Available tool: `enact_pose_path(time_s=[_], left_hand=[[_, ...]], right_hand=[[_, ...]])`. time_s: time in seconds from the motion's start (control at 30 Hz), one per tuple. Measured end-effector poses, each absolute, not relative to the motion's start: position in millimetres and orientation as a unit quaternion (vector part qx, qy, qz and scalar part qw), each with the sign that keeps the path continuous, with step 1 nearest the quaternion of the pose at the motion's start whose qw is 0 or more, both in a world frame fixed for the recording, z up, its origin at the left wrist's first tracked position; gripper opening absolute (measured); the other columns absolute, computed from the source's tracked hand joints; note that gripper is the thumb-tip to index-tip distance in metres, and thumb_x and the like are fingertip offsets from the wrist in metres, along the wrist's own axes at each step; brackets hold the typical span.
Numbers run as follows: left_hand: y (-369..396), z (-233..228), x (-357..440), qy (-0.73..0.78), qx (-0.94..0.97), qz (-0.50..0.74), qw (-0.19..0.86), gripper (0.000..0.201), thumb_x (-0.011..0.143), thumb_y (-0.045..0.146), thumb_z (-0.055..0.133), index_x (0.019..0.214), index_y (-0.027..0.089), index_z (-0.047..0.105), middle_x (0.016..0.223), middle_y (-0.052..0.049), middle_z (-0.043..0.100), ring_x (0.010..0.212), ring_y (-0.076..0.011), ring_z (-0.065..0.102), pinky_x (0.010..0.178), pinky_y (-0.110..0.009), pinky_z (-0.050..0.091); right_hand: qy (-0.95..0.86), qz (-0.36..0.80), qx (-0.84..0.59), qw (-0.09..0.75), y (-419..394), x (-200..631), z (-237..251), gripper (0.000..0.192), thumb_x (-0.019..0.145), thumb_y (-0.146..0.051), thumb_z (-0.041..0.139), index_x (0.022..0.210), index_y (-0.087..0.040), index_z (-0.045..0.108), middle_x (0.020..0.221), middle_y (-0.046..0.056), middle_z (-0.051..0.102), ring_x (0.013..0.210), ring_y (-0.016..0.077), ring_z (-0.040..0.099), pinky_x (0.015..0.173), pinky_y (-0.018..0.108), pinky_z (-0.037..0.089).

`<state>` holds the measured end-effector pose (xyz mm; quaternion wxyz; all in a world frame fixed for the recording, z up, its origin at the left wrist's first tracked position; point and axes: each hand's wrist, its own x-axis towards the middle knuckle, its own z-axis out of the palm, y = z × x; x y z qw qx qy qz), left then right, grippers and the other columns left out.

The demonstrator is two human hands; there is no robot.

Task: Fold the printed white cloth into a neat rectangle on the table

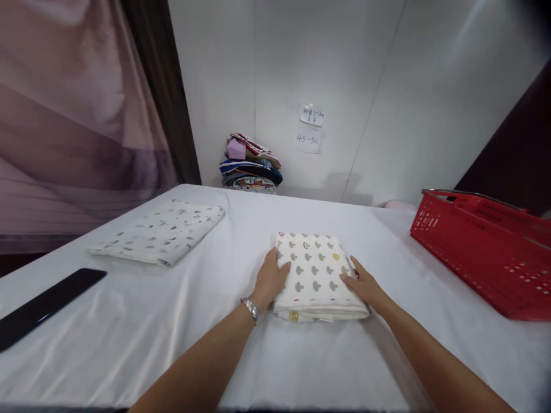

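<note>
A folded white cloth with grey mushroom prints (316,272) lies on the white-covered table (172,321) in front of me. My left hand (271,279) rests flat against its left edge, fingers together, a silver watch on the wrist. On the cloth's right edge lies my right hand (364,284), its fingers spread over the corner. Neither hand lifts the cloth; both press at its sides.
A second folded white patterned cloth (161,232) lies at the left. A black flat strip (43,307) sits near the left edge. A red plastic basket (486,246) stands at the right. A stack of folded colourful clothes (251,163) sits by the back wall under paper notes (310,127).
</note>
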<state>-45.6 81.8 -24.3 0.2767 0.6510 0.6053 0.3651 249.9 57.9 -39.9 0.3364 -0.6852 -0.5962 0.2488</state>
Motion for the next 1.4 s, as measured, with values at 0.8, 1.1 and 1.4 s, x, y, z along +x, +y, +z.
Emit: enact_pose_path(time_s=[0.8,1.1,1.4], left_hand=[[79,-25,-41,0.541,0.685,0.361,0.328,0.045,0.079,0.031,0.055,0.124,0.023,0.050,0.112,-0.005,0.061,0.096,-0.0199,0.059,0.083,-0.032,0.046],[85,-26,-41,0.540,0.655,0.389,0.356,0.022,0.077,0.033,0.056,0.096,0.021,0.059,0.089,-0.001,0.065,0.075,-0.0152,0.059,0.069,-0.027,0.045],[75,-21,-29,0.491,0.583,0.351,0.544,0.015,0.076,0.030,0.054,0.069,0.017,0.052,0.056,0.004,0.054,0.045,-0.0088,0.050,0.047,-0.021,0.037]], right_hand=[[-0.854,0.095,-0.492,0.137,80,177,-9,0.056,0.088,-0.052,0.039,0.138,-0.026,0.038,0.146,0.006,0.032,0.136,0.0257,0.025,0.109,0.048,0.019],[-0.854,0.062,-0.449,0.257,65,177,-18,0.039,0.091,-0.041,0.041,0.123,-0.024,0.055,0.129,0.008,0.054,0.124,0.0253,0.043,0.103,0.049,0.031],[-0.887,0.054,-0.354,0.292,47,172,-2,0.040,0.078,-0.041,0.063,0.112,-0.021,0.058,0.104,0.010,0.060,0.095,0.0251,0.054,0.081,0.042,0.046]])
